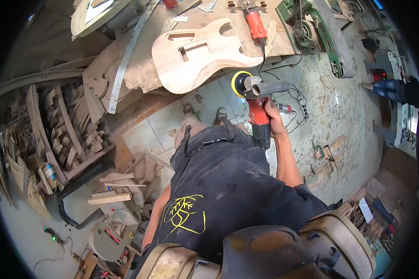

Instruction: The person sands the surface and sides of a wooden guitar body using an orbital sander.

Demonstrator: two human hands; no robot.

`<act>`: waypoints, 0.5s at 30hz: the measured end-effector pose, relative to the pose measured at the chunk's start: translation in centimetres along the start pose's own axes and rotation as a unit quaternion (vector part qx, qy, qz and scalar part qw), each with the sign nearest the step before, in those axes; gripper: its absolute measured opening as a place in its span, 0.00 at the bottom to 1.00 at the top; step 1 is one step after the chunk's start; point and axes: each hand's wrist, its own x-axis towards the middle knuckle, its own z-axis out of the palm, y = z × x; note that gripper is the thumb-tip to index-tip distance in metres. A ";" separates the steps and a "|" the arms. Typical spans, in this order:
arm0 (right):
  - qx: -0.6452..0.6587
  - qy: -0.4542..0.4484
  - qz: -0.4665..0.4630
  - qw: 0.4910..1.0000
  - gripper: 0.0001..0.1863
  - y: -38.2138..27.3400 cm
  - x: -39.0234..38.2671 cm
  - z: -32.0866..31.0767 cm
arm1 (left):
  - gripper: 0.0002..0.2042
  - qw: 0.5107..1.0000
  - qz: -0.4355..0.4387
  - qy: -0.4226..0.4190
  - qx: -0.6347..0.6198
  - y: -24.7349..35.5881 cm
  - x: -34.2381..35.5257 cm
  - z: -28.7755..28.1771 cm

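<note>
My right hand is wrapped round the body of a red and black power sander, held upright before my waist. The sander has a round black pad with a yellow rim and a grey tube on its side. Just beyond the pad, an unpainted wooden guitar body with routed cavities lies at the edge of the workbench. Of my left arm only a part shows beside my dark shirt; the hand is out of sight.
A second red power tool lies on the bench behind the guitar body. A green belt sander stands at the right. Wood offcuts fill a rack on the left. Clamps and cables lie on the floor. Another person stands far right.
</note>
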 end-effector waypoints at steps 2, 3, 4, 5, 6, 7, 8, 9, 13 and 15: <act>-0.014 -0.003 0.000 1.000 0.42 -0.3 0.1 0.9 | 0.23 1.000 0.013 -0.001 0.017 1.6 0.4 -1.9; -0.008 0.005 -0.012 1.000 0.42 -0.2 0.1 1.6 | 0.24 0.999 0.018 -0.004 0.031 2.6 0.8 -3.1; -0.009 0.009 -0.016 1.000 0.42 -0.3 0.0 1.9 | 0.24 0.998 0.014 -0.017 0.053 3.4 1.3 -4.3; 0.005 0.009 -0.019 1.000 0.41 -0.2 0.1 2.3 | 0.25 0.996 0.013 -0.033 0.079 4.2 1.7 -5.5; 0.018 0.010 -0.023 1.000 0.41 -0.2 0.2 2.7 | 0.23 0.990 -0.010 -0.070 0.119 4.5 2.9 -7.3; 0.021 0.013 -0.029 0.999 0.41 -0.2 0.3 3.4 | 0.22 0.981 -0.030 -0.108 0.160 4.8 4.0 -9.2; 0.016 0.021 -0.044 0.999 0.40 -0.3 0.4 4.2 | 0.20 0.967 -0.046 -0.146 0.201 5.1 5.1 -11.1; 0.011 0.027 -0.060 0.998 0.40 -0.4 0.4 5.0 | 0.19 0.965 -0.043 -0.198 0.168 3.1 7.0 -13.7; 0.004 0.034 -0.085 0.996 0.41 -0.8 0.6 7.3 | 0.19 0.974 0.099 0.035 0.203 14.7 12.6 -17.0; -0.009 0.026 -0.122 0.992 0.41 -1.4 0.8 9.3 | 0.23 0.966 0.210 -0.039 0.143 19.4 15.4 -14.4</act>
